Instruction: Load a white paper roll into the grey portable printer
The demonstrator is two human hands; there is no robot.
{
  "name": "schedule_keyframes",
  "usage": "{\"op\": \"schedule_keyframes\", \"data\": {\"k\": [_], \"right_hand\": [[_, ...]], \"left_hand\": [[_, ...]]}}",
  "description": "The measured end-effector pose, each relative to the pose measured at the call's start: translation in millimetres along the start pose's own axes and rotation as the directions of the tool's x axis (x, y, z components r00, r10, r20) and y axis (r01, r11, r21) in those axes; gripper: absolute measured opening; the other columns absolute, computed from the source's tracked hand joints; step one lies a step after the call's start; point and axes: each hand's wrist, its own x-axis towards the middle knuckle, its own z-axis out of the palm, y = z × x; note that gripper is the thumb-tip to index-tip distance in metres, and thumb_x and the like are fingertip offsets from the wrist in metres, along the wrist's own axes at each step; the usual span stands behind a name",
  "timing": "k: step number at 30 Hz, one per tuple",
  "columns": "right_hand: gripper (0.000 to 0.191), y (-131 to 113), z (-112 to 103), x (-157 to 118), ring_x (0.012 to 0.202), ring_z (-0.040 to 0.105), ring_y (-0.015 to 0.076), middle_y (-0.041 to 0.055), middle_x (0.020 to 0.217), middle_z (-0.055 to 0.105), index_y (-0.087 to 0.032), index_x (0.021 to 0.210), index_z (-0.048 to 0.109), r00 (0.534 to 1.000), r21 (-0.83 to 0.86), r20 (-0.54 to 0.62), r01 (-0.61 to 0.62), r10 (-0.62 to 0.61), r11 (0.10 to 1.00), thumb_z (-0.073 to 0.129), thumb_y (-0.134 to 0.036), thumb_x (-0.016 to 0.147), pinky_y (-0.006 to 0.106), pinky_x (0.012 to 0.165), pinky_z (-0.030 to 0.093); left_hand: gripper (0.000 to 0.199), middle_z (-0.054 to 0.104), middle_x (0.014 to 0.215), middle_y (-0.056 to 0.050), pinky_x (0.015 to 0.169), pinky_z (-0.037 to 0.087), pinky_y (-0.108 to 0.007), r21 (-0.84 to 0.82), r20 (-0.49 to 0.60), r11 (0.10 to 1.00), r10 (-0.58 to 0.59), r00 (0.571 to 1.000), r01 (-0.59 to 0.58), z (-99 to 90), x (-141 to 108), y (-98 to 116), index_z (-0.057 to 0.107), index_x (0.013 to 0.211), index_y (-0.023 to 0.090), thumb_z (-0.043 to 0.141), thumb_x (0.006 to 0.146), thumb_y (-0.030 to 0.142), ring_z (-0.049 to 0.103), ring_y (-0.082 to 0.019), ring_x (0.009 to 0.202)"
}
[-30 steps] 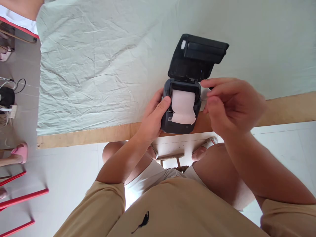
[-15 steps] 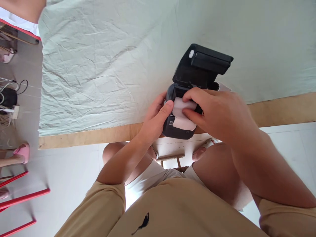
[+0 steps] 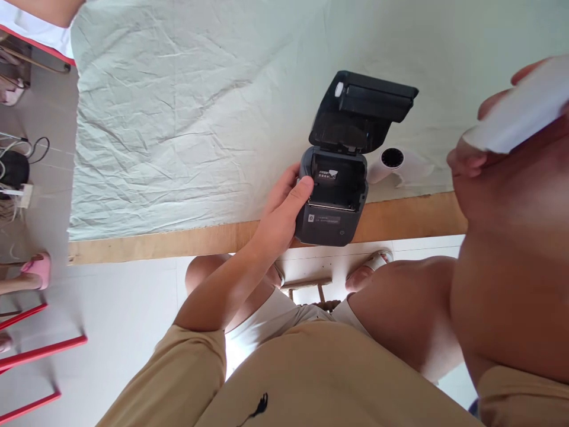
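My left hand (image 3: pixel 284 207) grips the left side of a dark label printer (image 3: pixel 331 225) at the table's front edge, thumb on its rim. The printer's lid (image 3: pixel 364 110) stands raised, and its paper bay is bare, with a small printed label inside. At the far right, my right hand (image 3: pixel 484 148) is closed around a white paper roll (image 3: pixel 524 110), blurred by motion and partly out of frame. Another paper roll (image 3: pixel 382 166) with a dark core lies on the cloth just right of the printer, its loose end trailing to the right.
A wrinkled pale green cloth (image 3: pixel 178 118) covers the table, with a bare wooden edge (image 3: pixel 213 238) in front. Part of another person (image 3: pixel 48 9) shows at the upper left. Cables (image 3: pixel 13 160), a pink shoe (image 3: pixel 40 270) and red metal legs (image 3: pixel 44 353) are on the floor at left.
My right hand has lifted the white paper roll out of the printer's bay and carried it far right. My left hand still holds the printer in about the same place.
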Motion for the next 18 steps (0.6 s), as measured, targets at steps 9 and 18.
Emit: {"op": "schedule_keyframes", "data": {"k": [9,18], "right_hand": [[0.017,55,7,-18,0.114,0.088,0.0323,0.0069,0.131,0.084,-0.039,0.133,0.079,0.960,-0.140,-0.192,-0.230,0.202,0.963,0.080,-0.044,0.117,0.051,0.091,0.075],[0.048,31,20,-25,0.128,0.085,0.0384,0.0071,0.138,0.081,-0.044,0.158,0.069,0.964,-0.219,-0.231,0.079,-0.130,0.973,0.070,-0.037,0.111,0.065,0.103,0.072]], "left_hand": [[0.045,0.095,0.124,-0.008,0.105,0.082,-0.054,0.006,-0.004,1.000,-0.014,1.000,0.014,0.8,1,1,0.082,0.118,0.027,0.094,0.102,0.067,0.085,-0.043,0.150],[0.045,0.095,0.127,-0.010,0.096,0.082,-0.046,0.034,0.010,0.999,0.007,1.000,-0.007,-0.3,-1,1,0.083,0.124,0.025,0.088,0.108,0.066,0.090,-0.038,0.139]]}}
